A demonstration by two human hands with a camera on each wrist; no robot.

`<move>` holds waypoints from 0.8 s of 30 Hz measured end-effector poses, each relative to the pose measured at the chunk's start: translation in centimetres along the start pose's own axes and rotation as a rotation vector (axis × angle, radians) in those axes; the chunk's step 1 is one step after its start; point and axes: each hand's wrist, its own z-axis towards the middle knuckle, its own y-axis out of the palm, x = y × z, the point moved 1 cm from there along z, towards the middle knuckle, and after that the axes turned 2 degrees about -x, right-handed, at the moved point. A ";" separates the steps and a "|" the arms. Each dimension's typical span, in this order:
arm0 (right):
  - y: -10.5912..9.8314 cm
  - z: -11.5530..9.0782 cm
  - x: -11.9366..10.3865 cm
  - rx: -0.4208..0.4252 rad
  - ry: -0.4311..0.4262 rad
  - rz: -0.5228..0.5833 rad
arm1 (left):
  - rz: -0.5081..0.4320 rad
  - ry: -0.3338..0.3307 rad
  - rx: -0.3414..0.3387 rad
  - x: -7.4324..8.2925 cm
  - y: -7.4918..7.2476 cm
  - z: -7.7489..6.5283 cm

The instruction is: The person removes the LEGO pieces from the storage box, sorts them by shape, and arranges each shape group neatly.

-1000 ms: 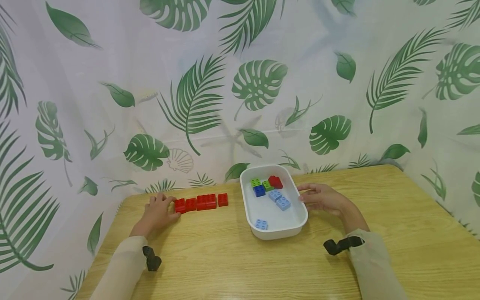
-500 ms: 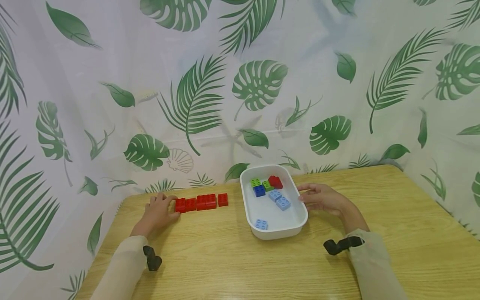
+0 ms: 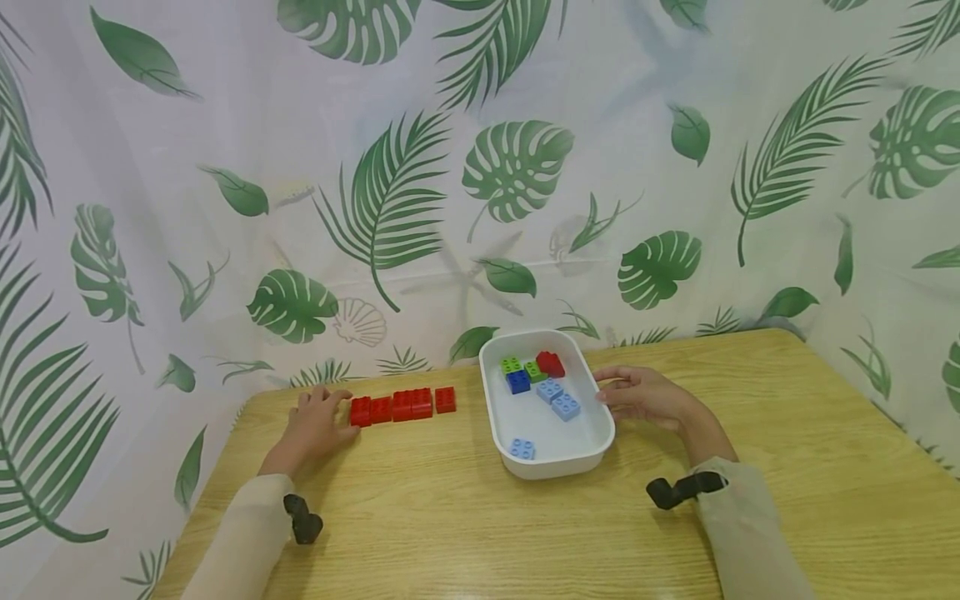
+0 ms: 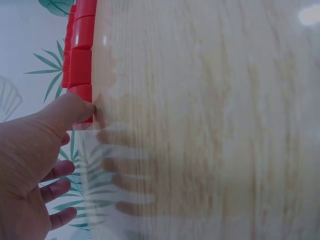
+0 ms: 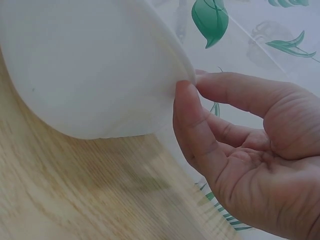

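In the head view my left hand [image 3: 313,427] is at the left end of a row of red toy building bricks [image 3: 402,405]. Its thumb and forefinger pinch the end brick [image 3: 361,411]; the left wrist view shows the thumb on the brick's front side and the other fingers loose beyond. A single red brick [image 3: 446,399] lies slightly apart at the row's right end. My right hand [image 3: 643,397] holds the white plastic tub [image 3: 551,468] by its right side, fingertips at the rim in the right wrist view. Parts of those fingers are hidden behind the rim.
Inside the tub lie light blue bricks [image 3: 566,407], a dark blue brick [image 3: 518,382], green bricks [image 3: 512,365] and a red brick [image 3: 551,363]. The wooden table [image 3: 480,533] meets a white leaf-print cloth [image 3: 525,275] at the back and sides.
The end brick of the red row has shifted very slightly right, closing up to its neighbour, with the left hand still on it. The right hand and tub stay put.
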 end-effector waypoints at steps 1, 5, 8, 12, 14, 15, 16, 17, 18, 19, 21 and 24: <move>0.0 0.0 0.0 -0.005 -0.006 -0.003 | 0.001 -0.005 -0.001 0.0 0.0 0.0; 0.0 0.0 0.0 -0.011 -0.010 -0.005 | 0.009 0.002 0.010 0.1 -0.2 -0.1; 0.0 -0.1 -0.1 -0.011 -0.011 -0.004 | 0.015 0.026 0.037 0.3 -0.5 -0.1; 0.0 -0.1 -0.1 -0.017 -0.013 -0.004 | 0.037 0.077 0.104 1.0 -1.0 0.0; -0.1 0.0 0.0 -0.013 -0.005 0.003 | 0.039 0.094 0.123 1.6 -1.4 0.1; -0.1 0.1 0.1 -0.014 -0.006 0.005 | 0.043 0.100 0.128 1.9 -1.5 0.1; -0.1 0.1 0.2 -0.014 -0.005 0.006 | 0.044 0.106 0.130 2.3 -1.7 0.2; -0.2 0.2 0.2 -0.013 -0.006 0.007 | 0.041 0.114 0.132 2.7 -1.9 0.3; -0.2 0.2 0.3 -0.013 -0.007 0.008 | 0.034 0.120 0.128 3.1 -2.1 0.3; -0.2 0.2 0.3 -0.011 -0.007 0.008 | 0.024 0.126 0.128 3.5 -2.2 0.4; -0.2 0.2 0.2 -0.010 -0.008 0.006 | 0.017 0.148 0.139 4.3 -2.5 0.5; -0.2 0.2 0.2 -0.011 -0.011 -0.002 | -0.014 0.176 0.149 5.7 -2.9 0.6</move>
